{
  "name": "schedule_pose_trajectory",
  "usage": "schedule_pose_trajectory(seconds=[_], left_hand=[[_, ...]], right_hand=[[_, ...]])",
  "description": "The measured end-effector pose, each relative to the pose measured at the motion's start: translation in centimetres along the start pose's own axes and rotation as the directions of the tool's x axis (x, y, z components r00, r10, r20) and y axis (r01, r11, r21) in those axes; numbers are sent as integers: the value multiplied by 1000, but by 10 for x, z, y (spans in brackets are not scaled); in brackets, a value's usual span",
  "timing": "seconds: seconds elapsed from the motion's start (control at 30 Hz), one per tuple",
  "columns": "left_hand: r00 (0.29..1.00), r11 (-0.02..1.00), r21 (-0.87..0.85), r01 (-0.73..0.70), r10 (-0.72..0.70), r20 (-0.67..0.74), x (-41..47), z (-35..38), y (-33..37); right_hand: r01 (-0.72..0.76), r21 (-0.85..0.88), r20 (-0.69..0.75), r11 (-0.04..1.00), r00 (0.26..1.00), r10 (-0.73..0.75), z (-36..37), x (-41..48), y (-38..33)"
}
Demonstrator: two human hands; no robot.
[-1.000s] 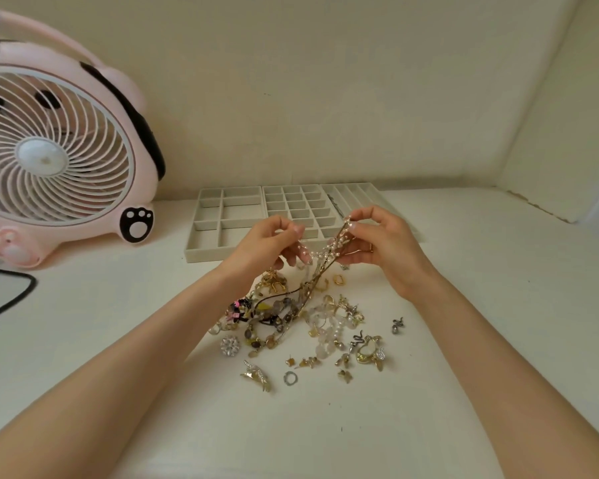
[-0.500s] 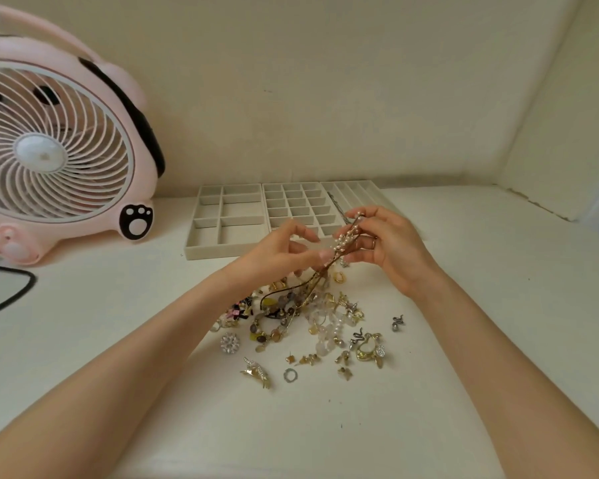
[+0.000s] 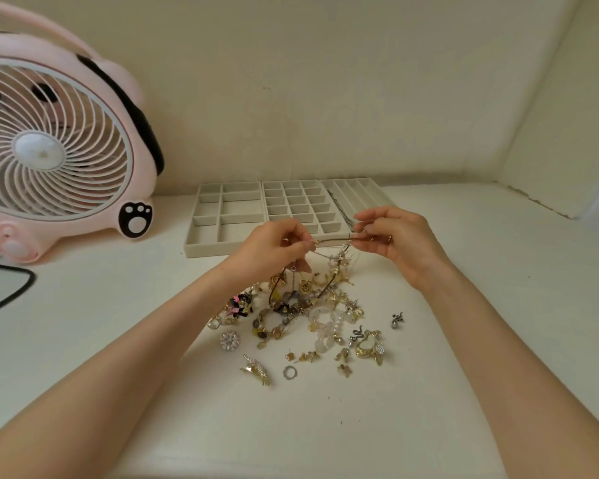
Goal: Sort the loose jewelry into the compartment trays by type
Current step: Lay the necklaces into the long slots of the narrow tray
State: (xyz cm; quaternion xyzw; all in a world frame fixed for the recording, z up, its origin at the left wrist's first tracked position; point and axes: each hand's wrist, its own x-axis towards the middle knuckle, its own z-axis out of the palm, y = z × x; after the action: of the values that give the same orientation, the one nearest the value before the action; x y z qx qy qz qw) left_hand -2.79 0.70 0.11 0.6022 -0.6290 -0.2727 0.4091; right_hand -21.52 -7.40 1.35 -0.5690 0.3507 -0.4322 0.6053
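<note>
Tangles are the chief risk here. At the far left the pink fan (image 3: 56, 150) stands well apart from the work. I cannot tell whether it is running, and I'd judge its draught too weak to shift metal pieces anyway. The compartment trays (image 3: 208, 249) sit at the back of the table (image 3: 325, 426) with nearly every cell bare, so the sort looks barely begun. In front of them the left hand (image 3: 274, 250) pinches one end of a thin gold strand (image 3: 332, 240) between thumb and fingertips. The strand runs level to the right hand (image 3: 398, 240), which pinches its other end. Below that taut stretch, beaded loops hang into the jewelry pile (image 3: 301, 312) and seem caught up with other pieces there. Pulling the ends further apart, or lifting sharply, would likely drag neighbours up, scatter the small studs (image 3: 306, 357) at the pile's near edge, or strain a fine link until it breaks. A slip of either pinch would drop the strand back into the heap and knot it worse. Just behind the right hand, the long-slot tray (image 3: 360, 191) already holds one dark chain (image 3: 339, 209), and a strand laid carelessly there could snarl with it. The snake charm (image 3: 396, 319), lying apart at the far right, could be swept off by a forearm.
</note>
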Motion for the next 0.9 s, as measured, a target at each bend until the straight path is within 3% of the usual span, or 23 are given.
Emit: schedule_pose_trajectory(seconds=[0.1,0.2,0.27,0.33,0.4,0.5,0.67,0.73,0.9], left_hand=[[997,983,-172,61,-69,-40,0,1,1],[988,966,-239,96,-121,-92,-1,1,1],[985,970,-220,104,-131,-114,-1,1,0],[985,980,-168,106,-127,-119,-1,2,-1],[985,985,-128,114,-129,-117,-2,3,-1],[983,993,-7,117,-117,-139,-2,5,-2],[979,941,333,64,5,-202,-1,5,-9],[972,928,364,76,12,-234,0,4,-12],[964,896,437,84,38,-264,2,4,-16]], right_hand=[[-13,-71,58,997,998,17,-2,1,1],[-17,-171,50,985,998,26,-2,3,5],[11,-362,-8,932,1000,-14,-1,5,11],[97,-632,-42,769,986,-159,0,7,15],[195,-695,30,692,970,-243,4,5,14],[317,-681,214,660,948,-234,14,-3,16],[347,-843,322,410,937,-132,23,-2,30],[327,-845,313,423,944,-104,22,0,30],[280,-748,247,601,959,-140,19,1,27]])
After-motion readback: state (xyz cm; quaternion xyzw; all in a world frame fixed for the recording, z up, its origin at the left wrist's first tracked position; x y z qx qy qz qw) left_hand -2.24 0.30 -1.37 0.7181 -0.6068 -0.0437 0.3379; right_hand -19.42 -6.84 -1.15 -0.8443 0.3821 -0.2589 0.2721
